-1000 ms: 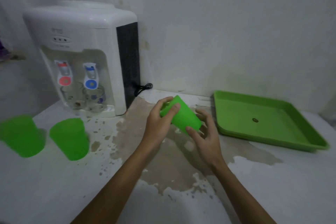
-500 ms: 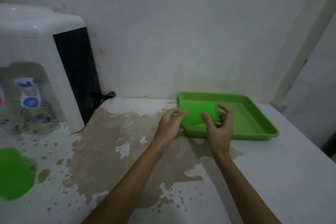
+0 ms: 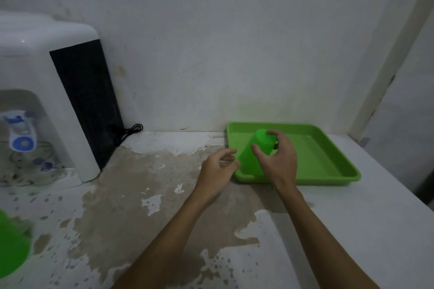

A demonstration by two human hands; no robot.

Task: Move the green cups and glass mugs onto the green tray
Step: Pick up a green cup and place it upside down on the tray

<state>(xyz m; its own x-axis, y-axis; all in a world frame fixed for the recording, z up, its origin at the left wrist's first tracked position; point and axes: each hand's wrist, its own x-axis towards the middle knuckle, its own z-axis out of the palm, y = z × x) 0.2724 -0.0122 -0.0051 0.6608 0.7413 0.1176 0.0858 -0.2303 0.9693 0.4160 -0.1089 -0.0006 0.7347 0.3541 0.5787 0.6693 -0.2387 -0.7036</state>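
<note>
Now right hand (image 3: pixel 278 159) grasps inverted green cup (image 3: pixel 254 153) on green tray (image 3: pixel 328 166); left hand (image 3: pixel 217 171) released.

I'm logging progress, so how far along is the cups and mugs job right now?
Nothing is fully done yet. In hand: the first cup sits upside down in the tray's near left corner, with the right hand around it and the left hand open beside it. Left: a second cup at the counter's left edge and the glass mugs under the dispenser.
</note>
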